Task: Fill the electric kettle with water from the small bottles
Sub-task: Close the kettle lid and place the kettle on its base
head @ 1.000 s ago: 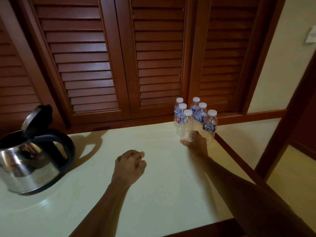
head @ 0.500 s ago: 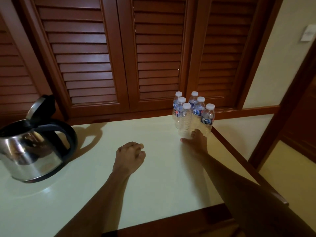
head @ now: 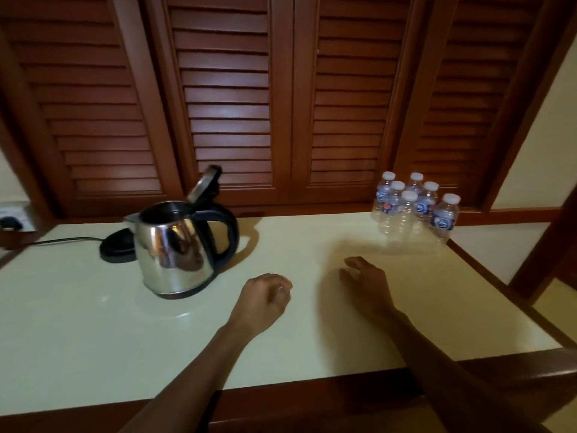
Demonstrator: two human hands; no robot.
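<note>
Six small bottles (head: 415,207) are standing upright in a tight cluster at the far right corner of the table (head: 93,332), all with white caps on, several showing blue labels, well to the right of the kettle (head: 175,248). That steel kettle is sitting directly on the pale tabletop with its lid (head: 204,182) tipped up and open and its black handle (head: 226,235) facing right toward the bottles. Just behind the kettle to its left, the black round base (head: 117,250) is lying on the table, touching or nearly touching the kettle's side, with a cord (head: 62,240) running left to a wall socket (head: 14,218).

Both hands are holding nothing. The left hand (head: 263,300) is resting in front of the kettle and slightly to its right, fingers curled loosely inward into a soft fist. The right hand (head: 367,282) is hovering low over or lightly touching the table further right of the kettle, between it and the bottles but clearly short of them, fingers slack and slightly spread. Louvered wooden doors (head: 231,98) are filling the wall behind the kettle.
</note>
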